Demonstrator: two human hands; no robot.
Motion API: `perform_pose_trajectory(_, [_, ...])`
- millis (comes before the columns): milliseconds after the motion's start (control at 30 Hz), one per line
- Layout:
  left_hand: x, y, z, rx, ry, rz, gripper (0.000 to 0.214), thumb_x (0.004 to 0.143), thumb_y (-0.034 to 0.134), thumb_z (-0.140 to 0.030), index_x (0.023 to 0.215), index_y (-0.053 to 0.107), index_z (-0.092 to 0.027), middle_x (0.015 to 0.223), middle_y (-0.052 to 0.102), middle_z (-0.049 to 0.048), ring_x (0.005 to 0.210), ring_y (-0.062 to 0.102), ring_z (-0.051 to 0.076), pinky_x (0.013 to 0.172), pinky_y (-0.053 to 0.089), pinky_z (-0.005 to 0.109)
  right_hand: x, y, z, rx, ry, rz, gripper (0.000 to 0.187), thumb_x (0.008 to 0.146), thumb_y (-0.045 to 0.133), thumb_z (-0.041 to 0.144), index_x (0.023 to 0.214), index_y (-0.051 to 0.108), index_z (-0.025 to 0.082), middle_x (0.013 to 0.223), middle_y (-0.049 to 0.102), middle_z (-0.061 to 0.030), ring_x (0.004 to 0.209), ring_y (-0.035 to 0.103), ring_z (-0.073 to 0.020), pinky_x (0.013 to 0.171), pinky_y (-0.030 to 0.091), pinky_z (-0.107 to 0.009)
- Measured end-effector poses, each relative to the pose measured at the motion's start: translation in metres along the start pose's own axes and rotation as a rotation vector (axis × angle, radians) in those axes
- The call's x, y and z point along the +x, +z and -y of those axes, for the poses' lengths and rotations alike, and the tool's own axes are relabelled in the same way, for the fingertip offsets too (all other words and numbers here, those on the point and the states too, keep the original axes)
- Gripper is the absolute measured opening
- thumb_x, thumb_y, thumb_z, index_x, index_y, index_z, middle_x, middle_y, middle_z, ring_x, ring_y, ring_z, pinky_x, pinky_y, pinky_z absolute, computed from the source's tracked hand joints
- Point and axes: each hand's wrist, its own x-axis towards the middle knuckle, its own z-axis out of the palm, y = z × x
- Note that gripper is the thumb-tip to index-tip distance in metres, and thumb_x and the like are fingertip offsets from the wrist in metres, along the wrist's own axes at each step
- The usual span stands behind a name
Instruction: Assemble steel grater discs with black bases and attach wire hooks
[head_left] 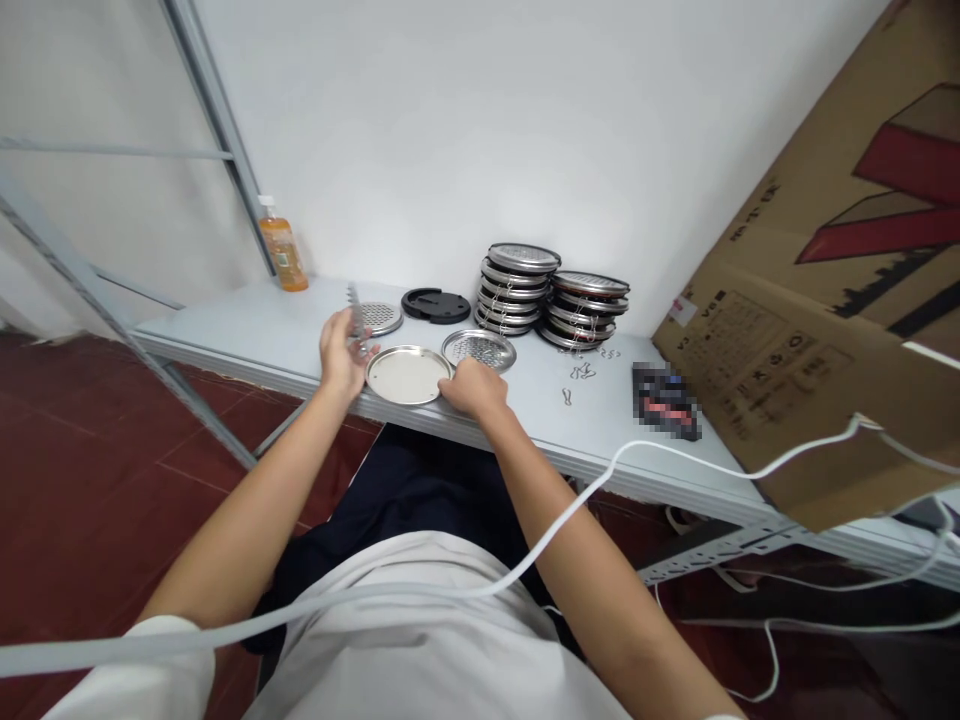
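The head view shows both hands at the front edge of the tabletop (536,400); the step in hand looks like handling separate metal parts, one per hand; the left hand (341,352) has its grip closed on a thin toothed metal plate (355,315), held upright above the front edge; the right hand (476,388) pinches the right rim of a shallow round metal dish (409,376); the next move seems to call for a steady hold on that rim and care around the teeth.

The dish sits at the front edge, between the hands; it is pale, smooth and silvery, with a raised rim and a few small dark marks near it; the plate is grey and slightly blurred, its finer shape hard to tell; a perforated metal disc (487,350) lies just beyond the right hand.
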Motion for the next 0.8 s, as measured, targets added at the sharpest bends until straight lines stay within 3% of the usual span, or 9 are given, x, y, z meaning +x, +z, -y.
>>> perform_pose_trajectory(167, [0.014, 0.0, -0.032, -0.229, -0.095, 0.014, 0.042, 0.072, 0.066, -0.058, 0.098, 0.059, -0.026, 0.095, 0.062, 0.0026, 0.081, 0.065, 0.018, 0.071, 0.056, 0.032, -0.003, -0.019, -0.019, 0.273, -0.152, 0.228, 0.022, 0.077, 0.057, 0.029, 0.066, 0.069, 0.014, 0.059, 0.067, -0.0083, 0.064, 0.063, -0.0192, 0.064, 0.047, -0.028])
perform_pose_trajectory(233, [0.013, 0.007, -0.04, -0.213, -0.068, 0.102, 0.043, 0.069, 0.071, -0.054, 0.099, 0.059, -0.026, 0.099, 0.062, 0.0029, 0.083, 0.065, 0.019, 0.071, 0.056, 0.032, -0.01, -0.038, -0.039, 0.483, -0.226, 0.351, 0.024, 0.077, 0.054, 0.028, 0.064, 0.068, 0.013, 0.051, 0.062, -0.0038, 0.052, 0.055, -0.013, 0.055, 0.043, -0.023])
perform_pose_trajectory(300, [0.007, 0.021, -0.042, -0.147, -0.022, 0.239, 0.051, 0.066, 0.076, -0.046, 0.11, 0.058, -0.028, 0.107, 0.061, 0.0032, 0.087, 0.065, 0.019, 0.072, 0.056, 0.031, -0.018, -0.064, -0.067, 0.65, -0.208, 0.405, 0.023, 0.076, 0.054, 0.028, 0.063, 0.067, 0.014, 0.048, 0.058, -0.0006, 0.046, 0.05, -0.01, 0.048, 0.038, -0.021])
perform_pose_trajectory(400, [-0.004, 0.052, -0.029, -0.008, -0.019, 0.496, 0.069, 0.066, 0.077, -0.04, 0.129, 0.05, -0.031, 0.117, 0.059, 0.0049, 0.094, 0.064, 0.02, 0.073, 0.055, 0.031, -0.027, -0.103, -0.117, 0.669, -0.082, 0.231, 0.018, 0.068, 0.059, 0.026, 0.056, 0.063, 0.014, 0.05, 0.057, -0.0007, 0.046, 0.048, -0.0084, 0.046, 0.035, -0.02])
perform_pose_trajectory(500, [-0.011, 0.084, -0.006, 0.134, -0.017, 0.697, 0.079, 0.069, 0.073, -0.044, 0.14, 0.042, -0.027, 0.125, 0.055, 0.0092, 0.103, 0.062, 0.024, 0.079, 0.055, 0.038, -0.029, -0.127, -0.16, 0.568, 0.081, 0.115, 0.017, 0.067, 0.06, 0.026, 0.058, 0.066, 0.013, 0.048, 0.056, -0.0019, 0.046, 0.047, -0.0091, 0.044, 0.032, -0.02])
perform_pose_trajectory(633, [-0.014, 0.113, 0.018, 0.466, 0.194, 0.855, 0.09, 0.068, 0.077, -0.046, 0.145, 0.039, -0.017, 0.127, 0.053, 0.0153, 0.111, 0.059, 0.029, 0.095, 0.048, 0.045, -0.023, -0.128, -0.183, 0.435, 0.215, -0.009, 0.02, 0.07, 0.06, 0.028, 0.061, 0.068, 0.012, 0.048, 0.06, -0.0042, 0.044, 0.044, -0.0099, 0.044, 0.033, -0.022])
perform_pose_trajectory(800, [-0.014, 0.124, 0.028, 0.776, 0.463, 0.994, 0.093, 0.069, 0.076, -0.046, 0.148, 0.037, -0.016, 0.127, 0.056, 0.0146, 0.117, 0.055, 0.031, 0.104, 0.041, 0.045, -0.012, -0.115, -0.179, 0.307, 0.206, -0.049, 0.025, 0.073, 0.06, 0.029, 0.058, 0.068, 0.012, 0.052, 0.065, -0.007, 0.045, 0.047, -0.0114, 0.048, 0.036, -0.024])
